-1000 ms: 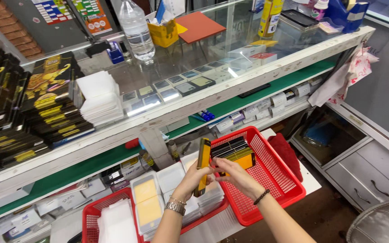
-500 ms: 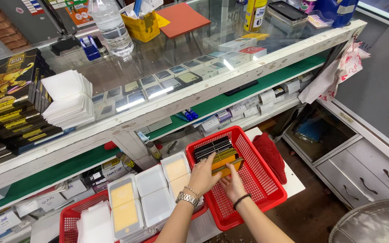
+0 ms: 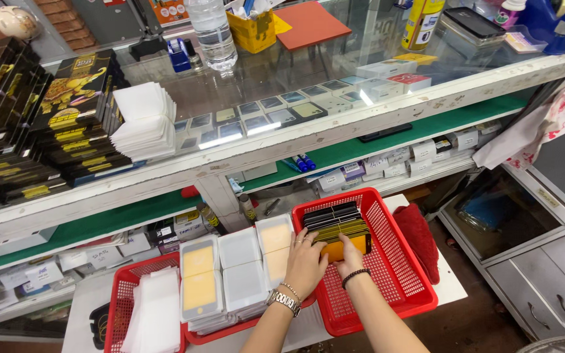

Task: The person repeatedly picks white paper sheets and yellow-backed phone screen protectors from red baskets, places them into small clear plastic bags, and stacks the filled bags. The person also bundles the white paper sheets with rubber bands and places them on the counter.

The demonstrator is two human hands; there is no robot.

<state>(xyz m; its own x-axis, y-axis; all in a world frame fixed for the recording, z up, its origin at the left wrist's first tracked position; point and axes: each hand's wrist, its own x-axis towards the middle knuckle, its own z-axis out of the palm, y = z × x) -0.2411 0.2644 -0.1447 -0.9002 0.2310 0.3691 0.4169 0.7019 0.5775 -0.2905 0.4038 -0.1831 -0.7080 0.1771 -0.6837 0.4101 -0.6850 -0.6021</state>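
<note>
Cases (image 3: 340, 229), flat phone-sized, black and yellow, stand as one row on edge inside the right red basket (image 3: 393, 261); the row's long axis runs from the basket's far left corner toward the near side, the orange front case facing the person.

Basket, red mesh, sits on a white low shelf below the glass counter (image 3: 282, 98), touching a second red basket (image 3: 125, 294) to its left.

White trays (image 3: 243, 274), stacked, lie between the two baskets, some showing yellow inserts.

Left hand (image 3: 305, 261), with wristwatch, rests on the near-left end of the row, fingers spread and curved over the case tops, touching them.

Right hand (image 3: 349, 256), with bead bracelet, lies just beside it at the orange front case, fingers pressed on its top edge; whether it pinches cannot be told.

Both hands sit at the row's near end; the right is nearer the front case.
</note>
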